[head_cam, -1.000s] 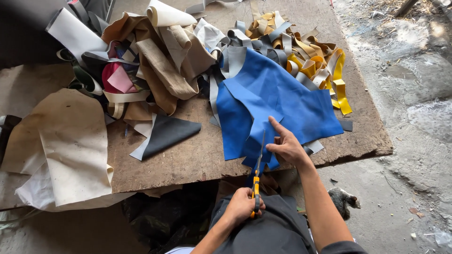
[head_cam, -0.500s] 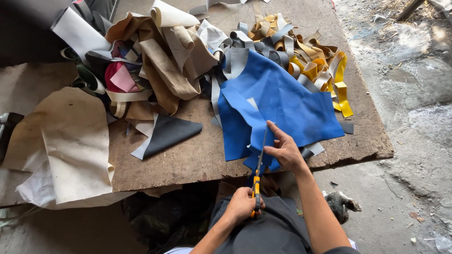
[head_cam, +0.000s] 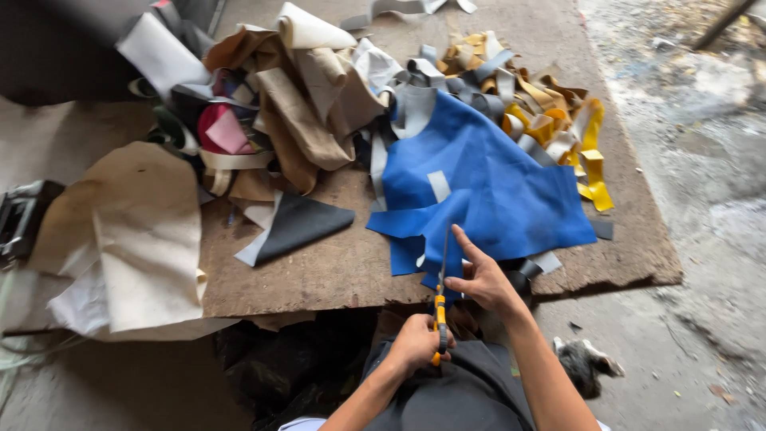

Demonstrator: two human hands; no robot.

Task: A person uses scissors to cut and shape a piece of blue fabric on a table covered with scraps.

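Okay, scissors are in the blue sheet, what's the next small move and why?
Probably close the scissors and slide them forward: the left hand holds them partway into the blue sheet, and the right hand pins it flat beside the blades.

I sit at a worn brown board [head_cam: 335, 279] that lies flat and low, its near edge rough and chipped. Along its far edge and left side lies a heap of scraps [head_cam: 319, 112] in tan, grey, white and yellow. Past its right edge the floor [head_cam: 702, 183] is bare grey concrete, stained and cracked, bright with daylight towards the far right corner. Beyond the board's left edge the ground is dull and shaded, and it is dark under the near edge.
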